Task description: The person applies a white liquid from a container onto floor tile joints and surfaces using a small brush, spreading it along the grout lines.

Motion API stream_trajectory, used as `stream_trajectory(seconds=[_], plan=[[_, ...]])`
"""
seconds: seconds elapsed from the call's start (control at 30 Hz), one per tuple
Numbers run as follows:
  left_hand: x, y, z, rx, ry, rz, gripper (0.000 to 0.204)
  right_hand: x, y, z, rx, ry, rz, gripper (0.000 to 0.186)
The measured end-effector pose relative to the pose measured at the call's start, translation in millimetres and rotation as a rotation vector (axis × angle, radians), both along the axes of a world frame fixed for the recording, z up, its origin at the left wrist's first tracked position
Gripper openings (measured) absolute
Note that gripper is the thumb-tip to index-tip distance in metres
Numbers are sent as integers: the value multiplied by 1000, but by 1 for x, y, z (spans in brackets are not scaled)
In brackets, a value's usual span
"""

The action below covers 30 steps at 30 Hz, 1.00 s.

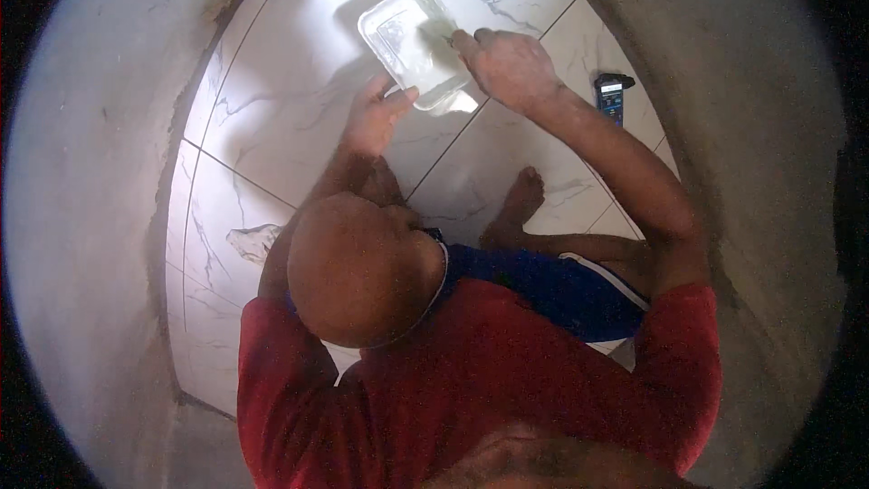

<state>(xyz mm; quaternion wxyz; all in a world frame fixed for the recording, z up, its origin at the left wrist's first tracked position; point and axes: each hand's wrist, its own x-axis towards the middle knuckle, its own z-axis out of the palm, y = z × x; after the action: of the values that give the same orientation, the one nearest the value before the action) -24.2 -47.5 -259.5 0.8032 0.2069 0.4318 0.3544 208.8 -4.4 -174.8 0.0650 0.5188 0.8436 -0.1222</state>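
A shallow white rectangular container [396, 47] with rounded corners is held tilted above the tiled floor. My left hand [373, 118] grips its near left corner, with the thumb over the rim and the other fingers beneath. At the container's right side is my right hand [511, 68], its fingers closed and their tips over the inside. A faint greenish patch shows by those fingertips, but what they hold, if anything, I cannot make out. The inside of the container looks pale and shiny, with no contents I can name.
My bent left knee [358, 272] rises close to my left forearm, and my right foot [523, 195] rests on the white marbled tiles [299, 63]. A dark handheld device [612, 100] with a lit screen lies at the right. A crumpled whitish thing [253, 243] is at the left. Grey walls [100, 172] flank both sides.
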Motion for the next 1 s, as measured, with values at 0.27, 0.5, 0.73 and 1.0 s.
stream_trajectory(seconds=[0.27,0.5,0.73,1.0], plan=[[-6,4,0,8,-21,12,51,-6,-10,4,-61,135,28,24],[-6,7,1,3,27,9,55,-2,-13,-8,-92,103,52,25],[-8,6,-1,8,30,-1,51,-6,-13,-6,-131,92,29,25],[-9,3,-7,38,-13,-13,53,-8,-14,1,-144,27,71,30]])
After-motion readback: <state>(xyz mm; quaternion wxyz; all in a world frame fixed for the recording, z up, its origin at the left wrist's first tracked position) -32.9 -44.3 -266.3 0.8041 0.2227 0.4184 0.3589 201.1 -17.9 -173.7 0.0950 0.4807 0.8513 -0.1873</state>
